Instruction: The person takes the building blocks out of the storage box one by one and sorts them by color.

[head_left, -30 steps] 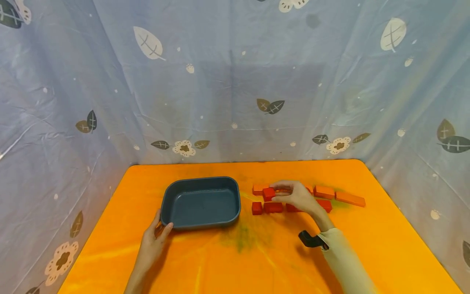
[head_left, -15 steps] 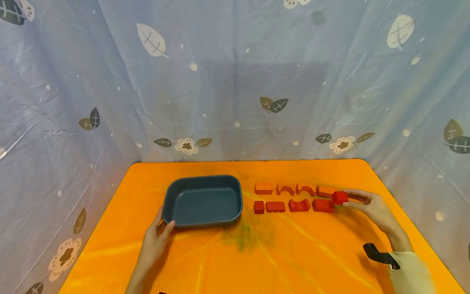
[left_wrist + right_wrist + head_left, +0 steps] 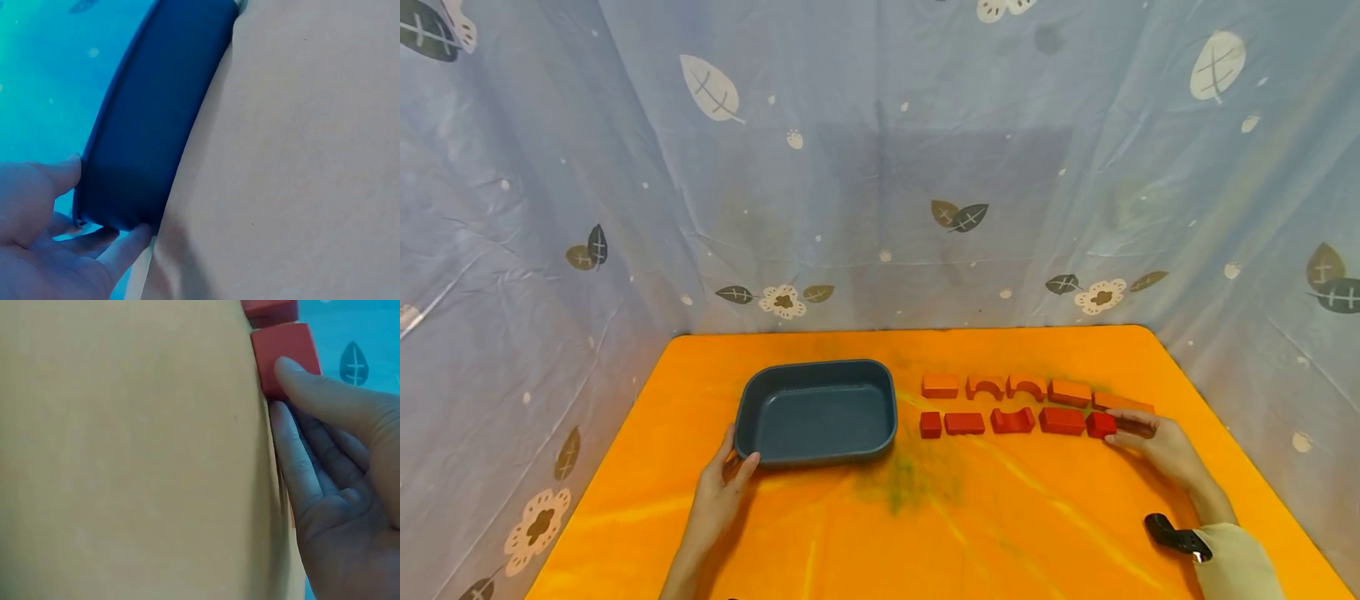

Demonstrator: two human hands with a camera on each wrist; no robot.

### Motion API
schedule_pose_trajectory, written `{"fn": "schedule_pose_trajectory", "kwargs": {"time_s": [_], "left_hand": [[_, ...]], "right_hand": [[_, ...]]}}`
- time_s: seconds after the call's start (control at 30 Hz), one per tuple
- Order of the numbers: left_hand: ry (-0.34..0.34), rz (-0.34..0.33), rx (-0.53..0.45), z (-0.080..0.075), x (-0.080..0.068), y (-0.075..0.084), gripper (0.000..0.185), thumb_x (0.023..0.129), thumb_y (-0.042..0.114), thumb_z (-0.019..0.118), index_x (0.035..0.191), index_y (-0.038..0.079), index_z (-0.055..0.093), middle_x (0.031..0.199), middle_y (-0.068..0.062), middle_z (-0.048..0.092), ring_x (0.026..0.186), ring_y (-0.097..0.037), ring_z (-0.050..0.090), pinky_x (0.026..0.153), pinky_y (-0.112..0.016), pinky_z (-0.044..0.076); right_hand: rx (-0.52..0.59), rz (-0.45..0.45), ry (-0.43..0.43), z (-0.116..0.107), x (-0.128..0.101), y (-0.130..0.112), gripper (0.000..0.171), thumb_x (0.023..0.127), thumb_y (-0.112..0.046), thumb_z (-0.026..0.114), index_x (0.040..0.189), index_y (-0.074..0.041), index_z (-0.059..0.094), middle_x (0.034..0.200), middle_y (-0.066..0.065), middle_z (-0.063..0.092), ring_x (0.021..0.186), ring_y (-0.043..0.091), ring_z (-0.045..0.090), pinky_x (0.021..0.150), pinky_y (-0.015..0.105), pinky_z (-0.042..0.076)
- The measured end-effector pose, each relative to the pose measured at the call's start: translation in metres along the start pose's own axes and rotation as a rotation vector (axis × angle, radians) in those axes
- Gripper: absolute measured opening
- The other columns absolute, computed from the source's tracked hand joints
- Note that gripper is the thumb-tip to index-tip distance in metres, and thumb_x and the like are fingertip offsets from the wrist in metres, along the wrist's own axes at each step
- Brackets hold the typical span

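Observation:
My right hand (image 3: 1172,457) pinches a small red cube block (image 3: 1101,426) at the right end of the front row of red blocks. In the right wrist view the thumb (image 3: 309,384) lies across the near face of that cube, and a fingertip is at its lower edge. Beside it in the row is a longer red block (image 3: 1062,422). At the left, my left hand (image 3: 718,492) grips the near left corner of a dark blue-grey rectangular baking dish (image 3: 820,425), thumb at the rim. The left wrist view shows fingertips against the outer wall (image 3: 156,119) of the dish.
Red blocks continue leftward: a notched one (image 3: 1012,422), a rectangular one (image 3: 964,424) and a cube (image 3: 930,425). Behind them runs an orange row with a rectangle (image 3: 940,386), two arches (image 3: 985,387) and long blocks (image 3: 1070,392). A patterned curtain (image 3: 880,208) surrounds the table (image 3: 880,533).
My right hand has carried the red cube rightward from the left part of the rows, then lowered it at the red row's right end. The left hand stays on the dish.

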State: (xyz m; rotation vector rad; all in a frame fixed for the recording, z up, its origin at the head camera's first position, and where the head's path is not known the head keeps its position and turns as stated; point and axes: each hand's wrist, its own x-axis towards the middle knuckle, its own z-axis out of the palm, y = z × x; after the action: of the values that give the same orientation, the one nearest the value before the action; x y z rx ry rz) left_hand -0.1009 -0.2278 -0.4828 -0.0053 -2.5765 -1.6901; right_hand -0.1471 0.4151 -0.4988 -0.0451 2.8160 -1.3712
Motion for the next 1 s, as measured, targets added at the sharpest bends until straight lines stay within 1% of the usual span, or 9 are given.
{"fn": "schedule_pose_trajectory", "kwargs": {"time_s": [0.33, 0.4, 0.47, 0.53, 0.6, 0.67, 0.73, 0.83, 1.0], "left_hand": [[0.022, -0.042, -0.004, 0.000, -0.004, -0.005, 0.076, 0.102, 0.024, 0.055, 0.156, 0.000, 0.007, 0.159, -0.026, 0.013, 0.137, -0.046, 0.032, 0.105, -0.044, 0.037], [0.017, -0.059, -0.030, 0.000, -0.006, -0.005, 0.080, 0.103, 0.027, 0.052, 0.157, 0.006, -0.003, 0.159, -0.028, 0.012, 0.139, -0.048, 0.028, 0.107, -0.048, 0.034], [0.023, -0.047, 0.001, 0.000, -0.010, -0.004, 0.079, 0.105, 0.030, 0.047, 0.157, 0.012, -0.010, 0.159, -0.028, 0.010, 0.142, -0.049, 0.022, 0.111, -0.055, 0.029], [0.043, -0.004, 0.138, 0.001, -0.019, 0.000, 0.079, 0.105, 0.034, 0.046, 0.157, 0.017, -0.010, 0.160, -0.027, 0.011, 0.143, -0.051, 0.017, 0.111, -0.064, 0.024], [0.074, 0.083, 0.376, 0.004, -0.032, 0.005, 0.079, 0.103, 0.038, 0.051, 0.159, 0.018, 0.000, 0.160, -0.024, 0.014, 0.142, -0.052, 0.015, 0.109, -0.071, 0.021], [0.099, 0.164, 0.635, 0.011, -0.047, 0.010, 0.081, 0.096, 0.046, 0.059, 0.159, 0.021, 0.015, 0.160, -0.020, 0.019, 0.142, -0.052, 0.017, 0.106, -0.074, 0.020], [0.085, 0.234, 0.837, 0.021, -0.062, 0.012, 0.083, 0.089, 0.056, 0.063, 0.156, 0.022, 0.027, 0.160, -0.016, 0.023, 0.142, -0.049, 0.019, 0.105, -0.075, 0.020], [-0.003, 0.251, 0.932, 0.038, -0.080, 0.011, 0.086, 0.083, 0.069, 0.059, 0.152, 0.023, 0.037, 0.164, -0.006, 0.014, 0.147, -0.041, 0.011, 0.108, -0.073, 0.014], [-0.093, 0.162, 0.827, 0.049, -0.084, 0.012, 0.089, 0.082, 0.069, 0.061, 0.152, 0.019, 0.040, 0.165, -0.004, 0.009, 0.147, -0.044, 0.010, 0.110, -0.073, 0.007]], "right_hand": [[-0.011, -0.021, -0.005, 0.009, -0.003, 0.007, 0.053, 0.091, -0.027, 0.071, 0.132, 0.005, 0.058, 0.111, -0.024, 0.061, 0.095, -0.022, 0.048, 0.074, 0.005, 0.045], [-0.018, -0.043, -0.007, 0.009, -0.007, 0.005, 0.054, 0.092, -0.024, 0.071, 0.135, 0.006, 0.054, 0.117, -0.012, 0.065, 0.097, -0.020, 0.049, 0.074, 0.007, 0.046], [-0.036, -0.044, -0.005, 0.007, -0.014, -0.003, 0.060, 0.094, -0.022, 0.069, 0.139, 0.009, 0.047, 0.125, 0.009, 0.064, 0.100, -0.006, 0.059, 0.076, 0.012, 0.051], [-0.116, -0.031, -0.015, 0.005, -0.023, -0.017, 0.069, 0.095, -0.025, 0.067, 0.143, 0.014, 0.036, 0.133, 0.031, 0.052, 0.109, 0.019, 0.064, 0.081, 0.029, 0.057], [-0.247, -0.001, -0.022, 0.007, -0.037, -0.035, 0.081, 0.097, -0.034, 0.063, 0.146, 0.016, 0.024, 0.135, 0.044, 0.037, 0.115, 0.048, 0.054, 0.086, 0.052, 0.054], [-0.412, 0.018, -0.031, 0.016, -0.055, -0.053, 0.093, 0.096, -0.046, 0.060, 0.151, 0.013, 0.014, 0.142, 0.045, 0.025, 0.121, 0.064, 0.035, 0.088, 0.072, 0.041], [-0.548, 0.023, -0.058, 0.034, -0.076, -0.068, 0.102, 0.094, -0.056, 0.057, 0.155, 0.005, 0.002, 0.152, 0.040, 0.009, 0.128, 0.066, 0.021, 0.087, 0.085, 0.025], [-0.651, -0.015, -0.079, 0.069, -0.104, -0.078, 0.109, 0.089, -0.063, 0.057, 0.157, -0.013, -0.012, 0.160, 0.023, -0.016, 0.139, 0.060, 0.000, 0.086, 0.091, 0.007], [-0.679, -0.078, -0.044, 0.103, -0.124, -0.077, 0.115, 0.084, -0.064, 0.063, 0.156, -0.023, -0.017, 0.160, 0.009, -0.026, 0.143, 0.046, -0.018, 0.087, 0.091, 0.004]]}}
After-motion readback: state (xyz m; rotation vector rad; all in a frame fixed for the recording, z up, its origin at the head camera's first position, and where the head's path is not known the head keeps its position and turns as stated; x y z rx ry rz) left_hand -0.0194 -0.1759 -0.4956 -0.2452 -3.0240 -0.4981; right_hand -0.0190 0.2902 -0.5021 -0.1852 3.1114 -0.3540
